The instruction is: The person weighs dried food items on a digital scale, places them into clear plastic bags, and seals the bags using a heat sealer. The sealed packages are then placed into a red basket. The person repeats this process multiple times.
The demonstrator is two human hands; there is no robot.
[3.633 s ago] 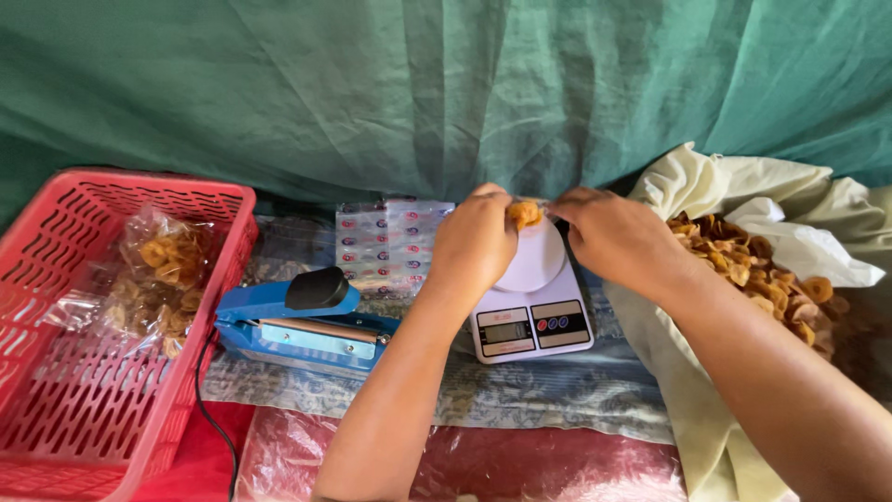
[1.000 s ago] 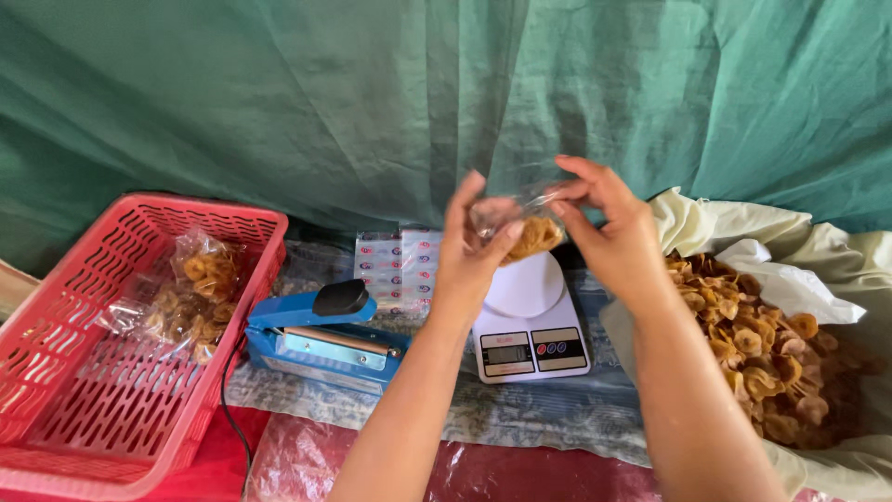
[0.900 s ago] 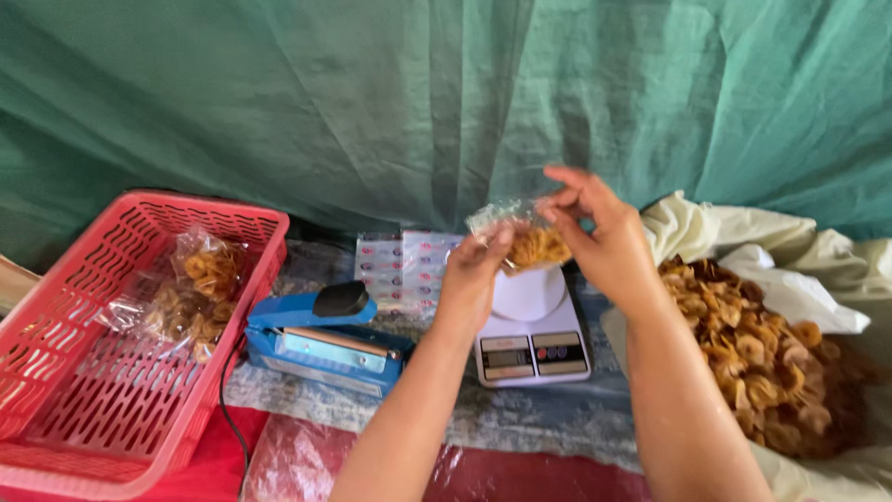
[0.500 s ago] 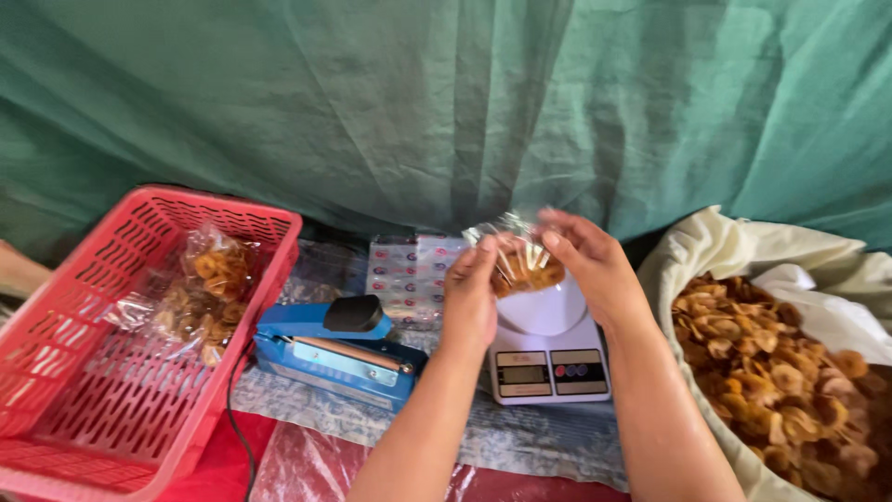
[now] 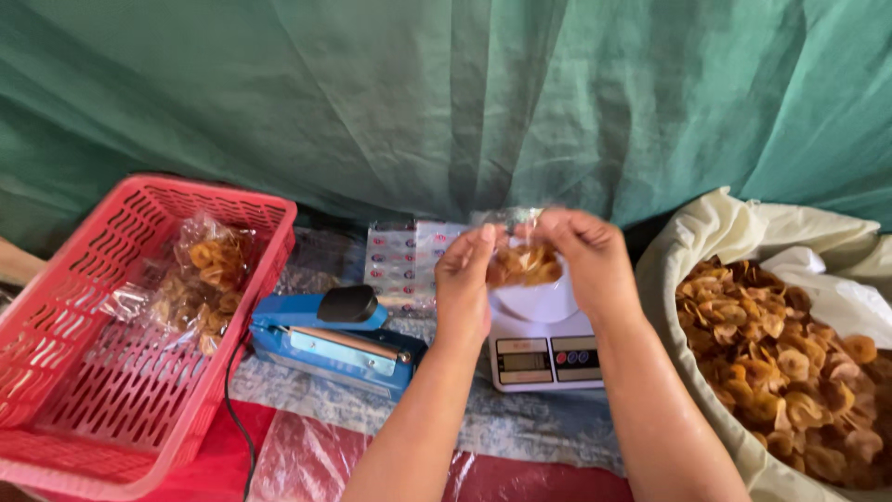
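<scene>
We hold our left hand (image 5: pixel 465 284) and right hand (image 5: pixel 587 262) raised together, fingers pinched, forearms angled inward.

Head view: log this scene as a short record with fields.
left hand: pinches one side of the small clear bag of chips
right hand: grips the bag's other side
below the bag: white digital scale
left of scale: blue heat sealer
far left: red basket holding filled chip bags
right: large sack of loose chips
</scene>
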